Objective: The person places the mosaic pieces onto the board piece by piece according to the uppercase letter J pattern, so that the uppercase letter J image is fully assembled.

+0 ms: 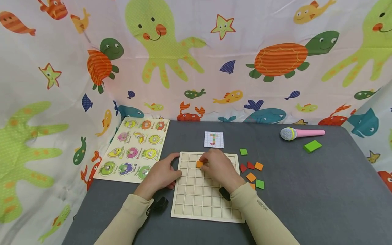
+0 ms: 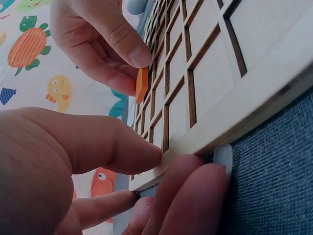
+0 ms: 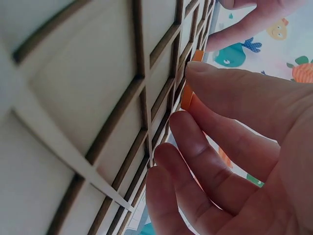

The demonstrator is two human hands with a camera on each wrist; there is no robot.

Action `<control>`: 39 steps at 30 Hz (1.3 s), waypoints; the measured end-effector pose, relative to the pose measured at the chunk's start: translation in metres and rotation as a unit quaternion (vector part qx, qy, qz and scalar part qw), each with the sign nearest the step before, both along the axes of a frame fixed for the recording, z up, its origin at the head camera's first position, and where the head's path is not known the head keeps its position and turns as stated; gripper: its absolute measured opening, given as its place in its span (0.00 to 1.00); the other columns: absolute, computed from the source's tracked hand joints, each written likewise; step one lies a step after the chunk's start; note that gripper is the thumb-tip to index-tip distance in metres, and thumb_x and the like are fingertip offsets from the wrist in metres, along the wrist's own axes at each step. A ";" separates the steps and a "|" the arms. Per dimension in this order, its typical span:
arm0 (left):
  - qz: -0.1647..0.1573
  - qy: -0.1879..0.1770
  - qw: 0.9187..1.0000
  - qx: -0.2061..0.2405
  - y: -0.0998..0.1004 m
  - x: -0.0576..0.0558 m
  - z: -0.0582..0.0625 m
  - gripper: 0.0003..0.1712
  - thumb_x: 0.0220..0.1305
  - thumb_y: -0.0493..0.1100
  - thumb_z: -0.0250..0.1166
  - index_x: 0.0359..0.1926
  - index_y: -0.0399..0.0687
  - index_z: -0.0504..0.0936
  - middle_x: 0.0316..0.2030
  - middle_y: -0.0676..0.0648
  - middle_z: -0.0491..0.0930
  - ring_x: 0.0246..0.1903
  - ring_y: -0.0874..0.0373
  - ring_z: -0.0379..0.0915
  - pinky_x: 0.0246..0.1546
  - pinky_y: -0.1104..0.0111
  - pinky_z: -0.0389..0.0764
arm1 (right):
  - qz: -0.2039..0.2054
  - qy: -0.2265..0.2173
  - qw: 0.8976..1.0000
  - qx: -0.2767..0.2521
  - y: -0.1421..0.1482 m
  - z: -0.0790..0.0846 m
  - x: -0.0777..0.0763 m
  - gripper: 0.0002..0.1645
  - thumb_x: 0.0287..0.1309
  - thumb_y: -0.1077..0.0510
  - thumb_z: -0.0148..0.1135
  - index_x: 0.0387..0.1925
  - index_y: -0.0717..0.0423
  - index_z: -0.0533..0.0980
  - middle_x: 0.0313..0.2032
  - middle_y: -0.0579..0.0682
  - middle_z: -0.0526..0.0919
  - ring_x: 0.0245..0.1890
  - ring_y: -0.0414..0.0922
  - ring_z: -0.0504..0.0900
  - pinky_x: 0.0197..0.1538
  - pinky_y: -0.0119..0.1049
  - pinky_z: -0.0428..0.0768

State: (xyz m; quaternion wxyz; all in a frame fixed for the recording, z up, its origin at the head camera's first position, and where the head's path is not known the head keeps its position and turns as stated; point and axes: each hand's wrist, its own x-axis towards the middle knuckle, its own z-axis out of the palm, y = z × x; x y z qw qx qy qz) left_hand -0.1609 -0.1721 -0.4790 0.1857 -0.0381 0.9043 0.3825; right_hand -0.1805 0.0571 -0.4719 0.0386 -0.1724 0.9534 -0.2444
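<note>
My right hand point(image 1: 218, 166) pinches an orange square tile point(image 1: 199, 164) between thumb and fingers. The tile stands tilted at the board in the left wrist view, and in the right wrist view the thumb point(image 3: 234, 90) covers part of it. Under that hand lies a wooden grid board point(image 1: 189, 200) with square cells, in the second row from its far edge. My left hand point(image 1: 160, 173) holds the board's left edge, its thumb point(image 2: 132, 152) on the rim and its fingers point(image 2: 190, 196) against the side below.
Right of the board lie orange tiles point(image 1: 258, 166), green tiles point(image 1: 259, 184) and red rounded pieces point(image 1: 250, 165). A pattern card point(image 1: 213, 140) sits behind it. A fruit puzzle board point(image 1: 131, 153) is at left; a pink microphone point(image 1: 309, 133) and green block point(image 1: 312, 146) are far right.
</note>
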 end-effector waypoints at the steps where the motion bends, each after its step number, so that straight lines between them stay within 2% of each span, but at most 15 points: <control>1: 0.000 0.000 1.000 0.001 0.000 0.000 0.000 0.44 0.66 0.43 0.70 0.81 0.59 0.67 0.24 0.44 0.82 0.16 0.53 0.82 0.19 0.64 0.84 | -0.001 -0.001 1.000 0.002 0.000 0.000 0.000 0.09 0.61 0.60 0.76 0.44 0.53 0.91 0.44 0.50 0.89 0.51 0.51 0.84 0.56 0.48 0.86; 28: 0.000 -0.007 1.000 0.005 -0.003 0.000 -0.003 0.45 0.66 0.44 0.70 0.82 0.61 0.66 0.25 0.44 0.82 0.16 0.52 0.82 0.20 0.64 0.85 | 0.014 0.010 1.000 0.020 -0.002 -0.002 0.000 0.10 0.59 0.60 0.76 0.44 0.53 0.90 0.41 0.48 0.86 0.46 0.49 0.81 0.51 0.44 0.85; 39: -0.005 0.002 1.000 0.013 -0.002 -0.002 -0.002 0.45 0.65 0.43 0.69 0.82 0.60 0.66 0.24 0.44 0.82 0.16 0.53 0.83 0.20 0.63 0.85 | 0.013 0.013 1.000 0.015 0.000 -0.002 -0.001 0.10 0.60 0.59 0.76 0.45 0.53 0.91 0.42 0.50 0.87 0.48 0.51 0.83 0.52 0.46 0.86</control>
